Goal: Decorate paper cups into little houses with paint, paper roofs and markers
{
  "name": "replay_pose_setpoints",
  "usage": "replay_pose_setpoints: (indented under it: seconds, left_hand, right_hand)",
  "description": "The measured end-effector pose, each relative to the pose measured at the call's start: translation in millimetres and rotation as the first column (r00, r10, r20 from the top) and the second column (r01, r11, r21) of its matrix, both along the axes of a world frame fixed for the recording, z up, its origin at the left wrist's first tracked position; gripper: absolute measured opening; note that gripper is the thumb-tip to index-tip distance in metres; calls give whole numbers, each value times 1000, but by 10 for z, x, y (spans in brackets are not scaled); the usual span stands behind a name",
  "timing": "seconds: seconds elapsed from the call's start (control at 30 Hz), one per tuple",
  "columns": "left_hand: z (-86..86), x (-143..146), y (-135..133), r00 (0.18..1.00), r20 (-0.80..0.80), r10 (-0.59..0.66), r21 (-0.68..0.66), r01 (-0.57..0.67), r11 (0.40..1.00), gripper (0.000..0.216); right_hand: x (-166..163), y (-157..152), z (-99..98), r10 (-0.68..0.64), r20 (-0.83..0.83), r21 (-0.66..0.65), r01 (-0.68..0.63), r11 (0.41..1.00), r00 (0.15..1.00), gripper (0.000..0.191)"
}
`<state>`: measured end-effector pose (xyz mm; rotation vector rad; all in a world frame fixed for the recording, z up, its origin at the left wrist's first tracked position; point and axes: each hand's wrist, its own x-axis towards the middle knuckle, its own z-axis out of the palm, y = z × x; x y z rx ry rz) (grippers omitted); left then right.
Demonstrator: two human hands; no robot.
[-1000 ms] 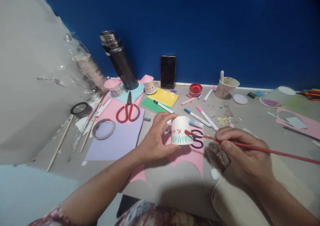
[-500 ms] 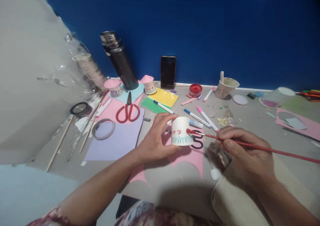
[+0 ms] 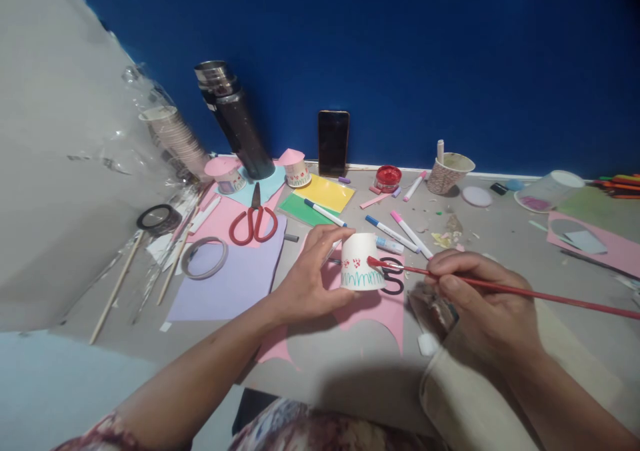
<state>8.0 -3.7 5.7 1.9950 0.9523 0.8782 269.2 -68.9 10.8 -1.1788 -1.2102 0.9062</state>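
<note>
A small white paper cup (image 3: 361,254), upside down, is held by its left side in my left hand (image 3: 316,276), thumb below and fingers above. Green zigzag strokes run along its lower edge, with clusters of red dots above them. My right hand (image 3: 483,298) pinches a thin red paintbrush (image 3: 465,279). The brush's red-coated tip meets the cup's right side, just right of the dots. Behind and under the cup lie black-handled scissors (image 3: 394,284) and cut pink paper (image 3: 375,318), both partly hidden.
Two decorated cups with pink cone tops, one of them a cup (image 3: 297,171), stand near a dark flask (image 3: 240,131). Red-handled scissors (image 3: 254,223), a tape roll (image 3: 204,258), a red paint pot (image 3: 389,178), a marker (image 3: 393,233) and a phone (image 3: 333,143) are around.
The brush tip has shifted slightly left across the cup, closer to the red dots. My left hand keeps the cup in nearly the same place. The whole view has drifted slightly.
</note>
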Motion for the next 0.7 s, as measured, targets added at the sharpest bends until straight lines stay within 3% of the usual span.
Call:
replay_pose_setpoints:
  seconds: [0.27, 0.7]
  left_hand:
    - [-5, -4, 6, 1000, -10, 0, 17, 0, 1000, 75]
    - [12, 2, 3, 1000, 17, -4, -13, 5, 1000, 75]
  right_hand:
    - [24, 8, -16, -33, -17, 28, 34, 999, 999, 9]
    - [32, -2, -14, 14, -68, -22, -16, 1000, 998, 13]
